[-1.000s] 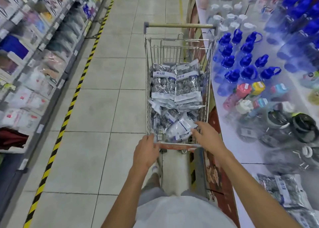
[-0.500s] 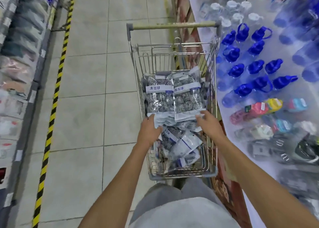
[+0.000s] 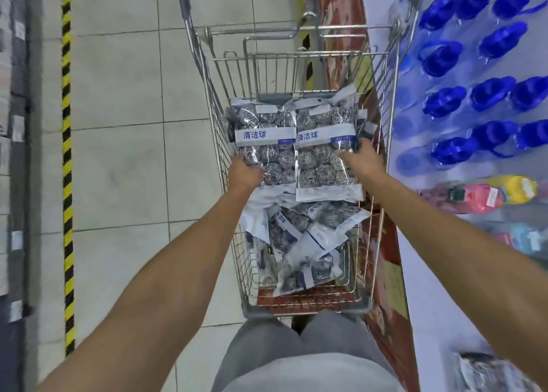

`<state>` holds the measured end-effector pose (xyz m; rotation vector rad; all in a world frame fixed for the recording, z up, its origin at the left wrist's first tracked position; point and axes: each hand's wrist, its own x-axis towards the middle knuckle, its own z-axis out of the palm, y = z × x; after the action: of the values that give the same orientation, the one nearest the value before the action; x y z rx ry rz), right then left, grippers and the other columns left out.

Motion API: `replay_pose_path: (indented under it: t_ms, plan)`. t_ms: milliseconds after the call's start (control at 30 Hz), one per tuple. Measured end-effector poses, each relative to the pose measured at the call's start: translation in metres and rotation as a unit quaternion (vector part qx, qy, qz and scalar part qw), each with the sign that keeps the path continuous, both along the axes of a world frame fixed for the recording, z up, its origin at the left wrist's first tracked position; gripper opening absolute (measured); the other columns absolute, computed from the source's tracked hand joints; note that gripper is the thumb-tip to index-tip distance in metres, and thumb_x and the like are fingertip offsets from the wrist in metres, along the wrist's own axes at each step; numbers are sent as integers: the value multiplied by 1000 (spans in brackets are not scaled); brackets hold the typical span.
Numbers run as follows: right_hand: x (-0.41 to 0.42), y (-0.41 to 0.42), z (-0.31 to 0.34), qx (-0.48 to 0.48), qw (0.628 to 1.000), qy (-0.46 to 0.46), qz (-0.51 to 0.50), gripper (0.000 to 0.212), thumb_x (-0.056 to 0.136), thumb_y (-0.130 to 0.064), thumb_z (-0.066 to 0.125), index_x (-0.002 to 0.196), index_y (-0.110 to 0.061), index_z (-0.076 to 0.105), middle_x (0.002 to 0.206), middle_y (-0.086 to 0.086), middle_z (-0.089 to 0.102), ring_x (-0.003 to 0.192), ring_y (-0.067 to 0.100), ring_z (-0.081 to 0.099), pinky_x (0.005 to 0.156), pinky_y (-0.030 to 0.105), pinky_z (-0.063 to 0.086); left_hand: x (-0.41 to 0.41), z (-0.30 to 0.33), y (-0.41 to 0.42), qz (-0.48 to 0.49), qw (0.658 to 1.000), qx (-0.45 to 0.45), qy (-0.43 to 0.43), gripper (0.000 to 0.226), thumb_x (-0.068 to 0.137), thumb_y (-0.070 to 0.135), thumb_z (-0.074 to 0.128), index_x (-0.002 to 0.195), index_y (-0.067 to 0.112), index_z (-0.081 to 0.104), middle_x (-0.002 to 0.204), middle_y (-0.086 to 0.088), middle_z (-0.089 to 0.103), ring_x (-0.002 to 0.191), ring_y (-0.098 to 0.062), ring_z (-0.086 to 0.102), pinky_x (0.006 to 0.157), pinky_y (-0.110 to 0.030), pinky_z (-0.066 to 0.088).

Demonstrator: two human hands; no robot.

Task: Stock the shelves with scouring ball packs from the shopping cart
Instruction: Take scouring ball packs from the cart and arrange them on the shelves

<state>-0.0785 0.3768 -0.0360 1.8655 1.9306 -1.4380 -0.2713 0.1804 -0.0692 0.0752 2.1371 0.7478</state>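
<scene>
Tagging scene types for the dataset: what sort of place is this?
Most likely a shop aisle. A wire cart holds scouring ball packs, blue-capped bottles fill the shelf on the right, and a hazard-striped line runs along the tiled floor.

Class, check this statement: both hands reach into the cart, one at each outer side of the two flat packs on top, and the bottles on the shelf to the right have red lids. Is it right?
Not quite. The head view shows the bottles have blue lids, not red. The rest holds: the left hand and right hand reach into the cart, at the outer sides of the two packs.
</scene>
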Motion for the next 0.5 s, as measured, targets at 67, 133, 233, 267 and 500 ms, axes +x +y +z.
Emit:
replay_pose_path:
  t_ms: [67, 133, 233, 267, 500]
  plan:
    - [-3, 4, -7, -3, 1000, 11, -20, 62, 95, -32, 75, 147, -16, 45, 133, 5, 64, 113, 26, 66, 90, 39, 55, -6, -6, 2, 31, 999, -6, -16, 70, 88, 22, 83, 143, 4, 43, 134, -14, 62, 123, -34, 61, 108, -47, 50]
    - [-5, 8, -14, -10, 999, 11, -36, 65, 93, -32, 77, 147, -16, 45, 131, 4, 64, 113, 25, 65, 90, 38, 54, -10, -11, 4, 49, 998, -2, -31, 63, 87, 21, 84, 136, 5, 48, 124, -10, 64, 119, -33, 64, 105, -47, 53]
    - [-8, 12, -27, -38, 996, 15, -77, 67, 88, -30, 82, 142, -12, 47, 122, 1, 63, 114, 25, 63, 102, 43, 51, -12, -13, 11, 68, 996, 2, -63, 73, 87, 22, 83, 146, 6, 44, 136, -13, 62, 118, -32, 67, 104, -50, 56]
    - [-9, 13, -31, -44, 995, 16, -86, 65, 86, -30, 84, 138, -12, 49, 113, -3, 62, 110, 23, 62, 101, 41, 50, -12, -12, 14, 84, 994, 9, -72, 76, 86, 22, 84, 149, 8, 43, 139, -13, 62, 120, -31, 66, 105, -51, 55]
    - [-19, 4, -47, -82, 991, 33, -96, 56, 79, -16, 89, 126, -16, 60, 108, -4, 69, 114, 22, 63, 108, 40, 45, -6, -8, 19, 76, 991, 51, -95, 91, 89, 19, 80, 161, 7, 27, 149, -11, 53, 122, -23, 59, 107, -34, 46]
